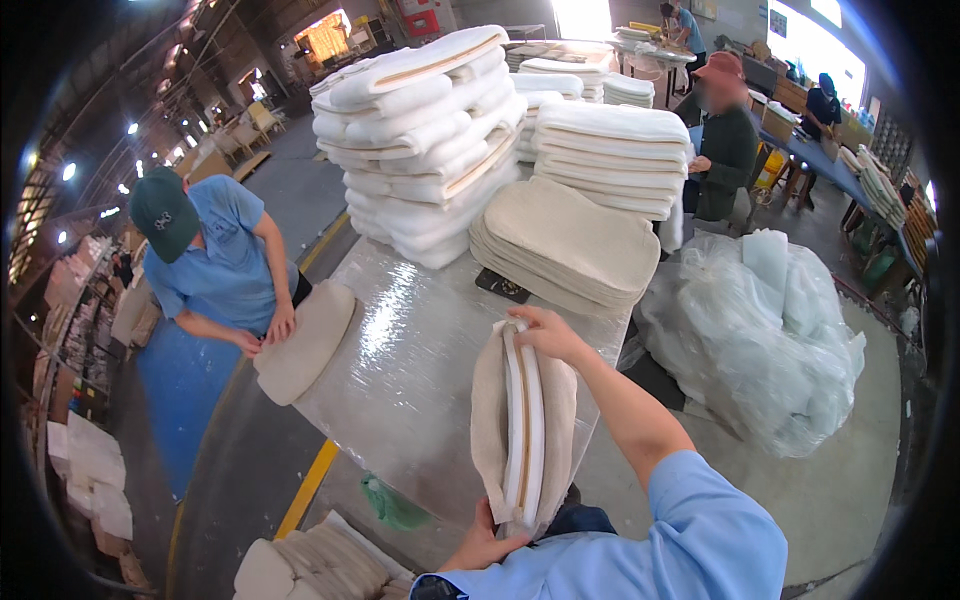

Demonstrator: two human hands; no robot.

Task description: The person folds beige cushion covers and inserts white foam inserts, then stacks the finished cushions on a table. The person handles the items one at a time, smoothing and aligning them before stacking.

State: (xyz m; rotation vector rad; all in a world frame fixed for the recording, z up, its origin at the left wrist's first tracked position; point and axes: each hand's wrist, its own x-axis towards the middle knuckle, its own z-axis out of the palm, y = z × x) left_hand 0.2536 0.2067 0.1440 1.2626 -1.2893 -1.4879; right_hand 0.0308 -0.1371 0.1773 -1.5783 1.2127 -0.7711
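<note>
A beige fabric cushion cover (489, 410) stands open along its length near the table's front edge. Inside it lies a white padded insert (533, 420) with a thin tan layer running down its middle. My right hand (545, 332) grips the far end of the cover, fingers bent over its edge. At the near end my left hand (484, 545) holds the cover, thumb on one side; part of its grip is hidden. Beyond my right hand sits a stack of flat beige covers (565, 240), next to a small dark flat item (500, 285).
Tall piles of white padding (420, 130) and more folded padding (610, 150) stand at the back of the plastic-covered table (390, 400). A co-worker (215, 250) handles a beige cushion (310, 340) at left. Clear plastic bags (770, 340) bulge at right. Finished-looking cushions (320, 565) lie below left.
</note>
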